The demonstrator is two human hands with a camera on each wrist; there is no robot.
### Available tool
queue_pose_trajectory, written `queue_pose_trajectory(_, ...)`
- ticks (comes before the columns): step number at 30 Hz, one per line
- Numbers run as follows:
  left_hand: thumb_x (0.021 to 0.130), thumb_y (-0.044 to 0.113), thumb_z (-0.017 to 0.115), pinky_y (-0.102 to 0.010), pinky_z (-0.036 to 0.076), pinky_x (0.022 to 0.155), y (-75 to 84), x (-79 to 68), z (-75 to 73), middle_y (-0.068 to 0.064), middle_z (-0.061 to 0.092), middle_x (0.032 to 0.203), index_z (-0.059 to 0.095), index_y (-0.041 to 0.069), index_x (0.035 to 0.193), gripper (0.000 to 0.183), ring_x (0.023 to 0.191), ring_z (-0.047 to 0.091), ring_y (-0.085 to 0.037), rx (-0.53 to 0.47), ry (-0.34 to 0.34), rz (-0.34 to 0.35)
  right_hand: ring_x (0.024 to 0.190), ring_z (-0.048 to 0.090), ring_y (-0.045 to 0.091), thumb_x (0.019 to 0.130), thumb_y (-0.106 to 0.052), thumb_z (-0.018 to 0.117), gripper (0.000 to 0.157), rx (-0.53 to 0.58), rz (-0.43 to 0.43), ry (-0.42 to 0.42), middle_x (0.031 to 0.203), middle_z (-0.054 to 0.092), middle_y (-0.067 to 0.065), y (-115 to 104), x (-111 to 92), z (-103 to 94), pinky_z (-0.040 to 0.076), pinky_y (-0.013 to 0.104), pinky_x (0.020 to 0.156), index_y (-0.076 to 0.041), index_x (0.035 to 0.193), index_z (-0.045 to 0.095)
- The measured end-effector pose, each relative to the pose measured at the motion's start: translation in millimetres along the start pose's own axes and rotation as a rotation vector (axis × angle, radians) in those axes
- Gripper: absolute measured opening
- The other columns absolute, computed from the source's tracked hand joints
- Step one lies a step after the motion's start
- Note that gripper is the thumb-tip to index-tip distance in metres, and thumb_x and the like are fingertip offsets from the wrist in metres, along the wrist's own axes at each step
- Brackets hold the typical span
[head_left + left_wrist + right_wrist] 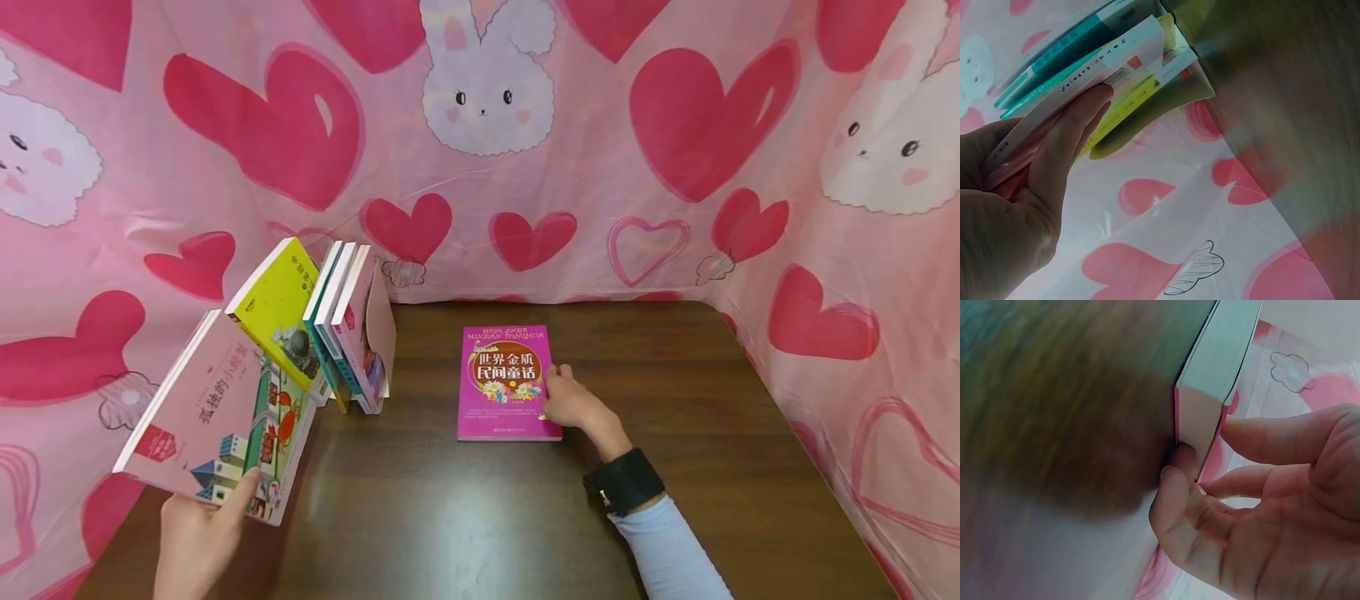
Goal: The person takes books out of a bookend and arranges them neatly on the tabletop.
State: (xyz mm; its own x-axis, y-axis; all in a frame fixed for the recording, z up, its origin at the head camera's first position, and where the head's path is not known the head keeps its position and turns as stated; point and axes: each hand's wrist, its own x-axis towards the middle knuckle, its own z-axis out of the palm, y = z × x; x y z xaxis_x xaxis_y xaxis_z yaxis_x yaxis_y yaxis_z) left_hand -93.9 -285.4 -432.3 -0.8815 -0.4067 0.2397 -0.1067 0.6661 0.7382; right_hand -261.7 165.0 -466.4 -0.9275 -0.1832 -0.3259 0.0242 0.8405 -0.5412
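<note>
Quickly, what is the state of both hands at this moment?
Left hand: closed, holding the pink book with crabs.
Right hand: closed, gripping the magenta book's edge.

Your right grip (1275, 519) held the pink-edged book (1222, 356), one fingertip against its outer face and another at its pages (1197, 415). The counter (1054, 425) lay blurred leftward; behind, you had heart-printed cloth (1329, 387).

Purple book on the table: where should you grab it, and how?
Probably by its right edge, coming in from the right, thumb on the cover and fingers curling under. The purple book lies flat on the table, front cover up, and its thick block of pages gives fingers something to pinch. The right hand is at that edge.
</note>
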Motion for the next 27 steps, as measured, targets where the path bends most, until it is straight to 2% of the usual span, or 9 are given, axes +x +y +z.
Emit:
queue_pose_trajectory(5, 0.095, 0.006, 0.075, -0.003, 0.043, 0.063, 4.7, -2.5, 1.9, -0.033, 0.069, 0.12, 0.064, -0.007, 0.133, 0.042, 0.08, 0.056, 0.014, -0.002, -0.001, 0.016, 0.111, 0.054, 0.036, 0.098, -0.011, 0.067, 0.08, -0.01, -0.003, 0.004, 0.137, 0.039, 0.026, -0.6, 0.5, -1.4, 0.05, 0.048, 0.093, 0.013, 0.16, 0.022)
queue_pose_trajectory(11, 0.096, 0.006, 0.074, -0.004, 0.045, 0.064, 9.8, -6.6, 4.3, -0.033, 0.069, 0.122, 0.062, -0.007, 0.135, 0.043, 0.082, 0.052, 0.019, -0.035, -0.028, 0.03, 0.111, 0.054, 0.036, 0.098, -0.01, 0.067, 0.078, -0.014, -0.018, 0.004, 0.136, 0.04, 0.027, -1.0, 0.5, -1.5, 0.051, 0.048, 0.093, 0.014, 0.159, 0.024)
queue_pose_trajectory(19, 0.096, 0.004, 0.074, -0.005, 0.047, 0.064, 17.6, -11.7, 6.5, -0.033, 0.068, 0.125, 0.059, -0.004, 0.14, 0.047, 0.086, 0.053, 0.018, -0.046, -0.056, 0.059, 0.111, 0.054, 0.036, 0.098, -0.011, 0.068, 0.08, -0.012, 0.003, -0.002, 0.134, 0.04, 0.025, 0.2, 0.7, 0.5, 0.051, 0.048, 0.093, 0.013, 0.16, 0.024)
queue_pose_trajectory(27, 0.095, 0.004, 0.077, -0.009, 0.048, 0.066, 20.9, -13.8, 11.1, -0.032, 0.069, 0.124, 0.058, -0.004, 0.141, 0.051, 0.089, 0.065, 0.002, -0.051, -0.089, 0.081, 0.112, 0.053, 0.036, 0.098, -0.011, 0.068, 0.08, -0.02, 0.007, -0.002, 0.136, 0.04, 0.026, 0.6, 2.4, 0.7, 0.051, 0.049, 0.094, 0.013, 0.16, 0.023)
